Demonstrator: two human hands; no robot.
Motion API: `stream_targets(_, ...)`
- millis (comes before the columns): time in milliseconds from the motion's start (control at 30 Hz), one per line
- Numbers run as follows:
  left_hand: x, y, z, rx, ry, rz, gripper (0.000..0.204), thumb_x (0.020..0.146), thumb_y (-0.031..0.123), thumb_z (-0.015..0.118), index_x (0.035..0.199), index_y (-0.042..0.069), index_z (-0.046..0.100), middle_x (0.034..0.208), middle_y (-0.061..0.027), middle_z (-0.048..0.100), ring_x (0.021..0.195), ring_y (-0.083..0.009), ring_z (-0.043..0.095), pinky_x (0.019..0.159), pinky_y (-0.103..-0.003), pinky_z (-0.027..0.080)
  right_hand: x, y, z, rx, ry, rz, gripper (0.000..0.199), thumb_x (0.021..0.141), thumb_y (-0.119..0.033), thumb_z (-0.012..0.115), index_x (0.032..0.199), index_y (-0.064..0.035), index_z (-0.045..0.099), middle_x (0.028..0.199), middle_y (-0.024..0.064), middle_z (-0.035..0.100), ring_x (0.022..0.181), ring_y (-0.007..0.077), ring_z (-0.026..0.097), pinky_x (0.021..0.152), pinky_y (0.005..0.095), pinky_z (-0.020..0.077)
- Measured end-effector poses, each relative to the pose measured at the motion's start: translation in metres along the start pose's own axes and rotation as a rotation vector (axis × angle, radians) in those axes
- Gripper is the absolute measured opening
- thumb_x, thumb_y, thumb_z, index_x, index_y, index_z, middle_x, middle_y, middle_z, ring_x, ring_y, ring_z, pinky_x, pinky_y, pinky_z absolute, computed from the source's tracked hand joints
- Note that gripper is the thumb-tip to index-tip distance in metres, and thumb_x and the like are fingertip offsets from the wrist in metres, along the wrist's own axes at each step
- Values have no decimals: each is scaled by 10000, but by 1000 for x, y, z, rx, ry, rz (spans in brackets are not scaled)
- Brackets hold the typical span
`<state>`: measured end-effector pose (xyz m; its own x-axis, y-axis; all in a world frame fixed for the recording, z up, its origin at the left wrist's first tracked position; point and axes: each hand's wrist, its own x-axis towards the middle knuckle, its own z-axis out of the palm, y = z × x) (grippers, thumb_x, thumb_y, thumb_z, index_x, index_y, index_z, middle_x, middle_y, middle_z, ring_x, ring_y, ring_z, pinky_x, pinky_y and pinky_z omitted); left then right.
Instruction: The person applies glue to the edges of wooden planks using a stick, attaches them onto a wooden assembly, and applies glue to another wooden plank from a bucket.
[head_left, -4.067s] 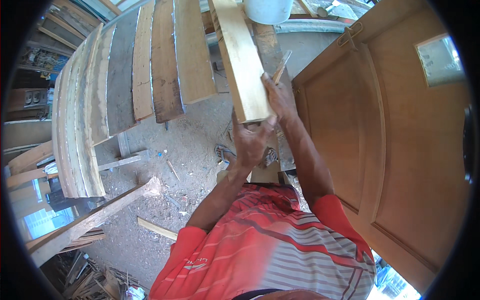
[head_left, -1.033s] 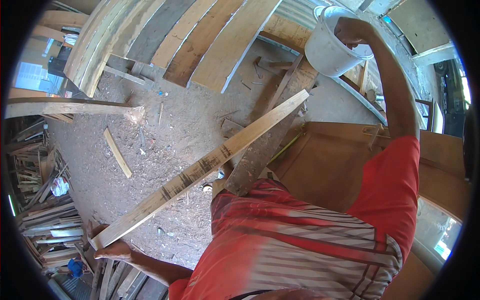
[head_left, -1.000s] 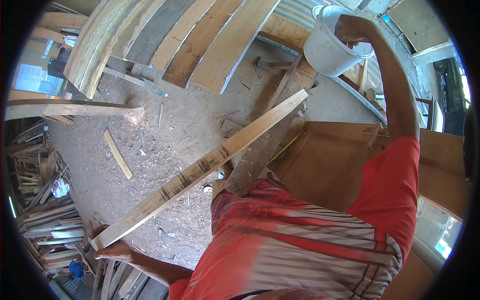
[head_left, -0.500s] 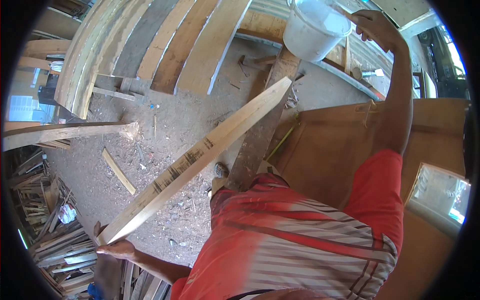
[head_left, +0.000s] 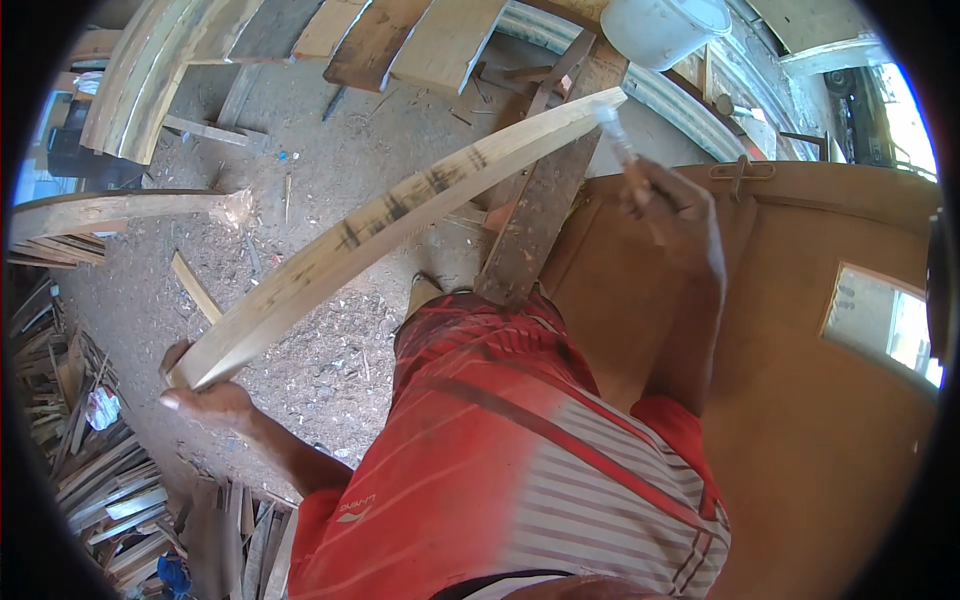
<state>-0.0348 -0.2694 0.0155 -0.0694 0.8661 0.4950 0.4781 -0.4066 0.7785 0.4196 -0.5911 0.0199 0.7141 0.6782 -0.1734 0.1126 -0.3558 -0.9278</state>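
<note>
The left hand [head_left: 218, 402] grasps the near left end of a long, pale, squared wooden beam [head_left: 330, 258], thumb underneath and fingertips showing at the far edge. Dark smudges mark the middle of the beam, which slants up toward the far right. The right hand [head_left: 684, 208] is closed around the handle of a light-bristled paintbrush [head_left: 622, 143], slightly blurred, its bristles at the beam's far right end. That end crosses above a narrow, dark brown wooden bench plank [head_left: 535, 235]; whether the two touch, I cannot tell. A white, round plastic bucket [head_left: 655, 35] stands at the bench plank's far end. To the right, near the right forearm, is a large, brown, panelled wooden door [head_left: 770, 330]. On the far left is a row of long, multi-toned wooden boards [head_left: 375, 45]; on the near left lies a heap of scrap wood [head_left: 125, 500].
</note>
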Motion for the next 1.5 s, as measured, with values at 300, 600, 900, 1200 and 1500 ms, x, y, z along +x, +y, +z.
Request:
stream_targets(300,4,-9,2,-106,-78,17,872,1033,696,147,1034,-21,645,955,-144,623,913,-272,614,802,-404,506,-40,-32,91,-652,96,-357,463,924,-19,609,1364,-158,656,960,134,673,874,296,668,786,405,536)
stream_targets(600,9,-23,4,-180,-87,100,840,1027,689,235,1084,-34,660,975,-159,654,926,-280,635,802,-401,529,-60,-37,123,-740,277,-357,520,889,-30,627,1379,-204,638,990,131,653,978,335,645,852,474,535)
stream_targets(900,15,-19,6,-186,-111,85,795,1023,658,275,1082,-37,657,997,-164,657,963,-298,640,835,-414,527,-51,-38,123,-842,336,-261,590,871,-6,611,1430,-190,564,1112,156,610,1026,351,613,888,495,510)
stream_targets(1200,17,-14,11,-194,-98,40,803,1047,647,225,1068,-31,656,1008,-173,648,971,-300,626,819,-426,540,-9,18,86,-974,426,-282,531,888,-2,599,1397,-152,626,991,126,631,947,319,627,868,422,522)
stream_targets(1500,28,0,14,-79,-65,51,854,1031,672,198,1064,-46,659,989,-194,655,959,-314,642,794,-412,559,-9,5,70,-714,400,-173,404,936,-70,574,1328,-129,649,1024,196,668,895,394,675,796,499,536)
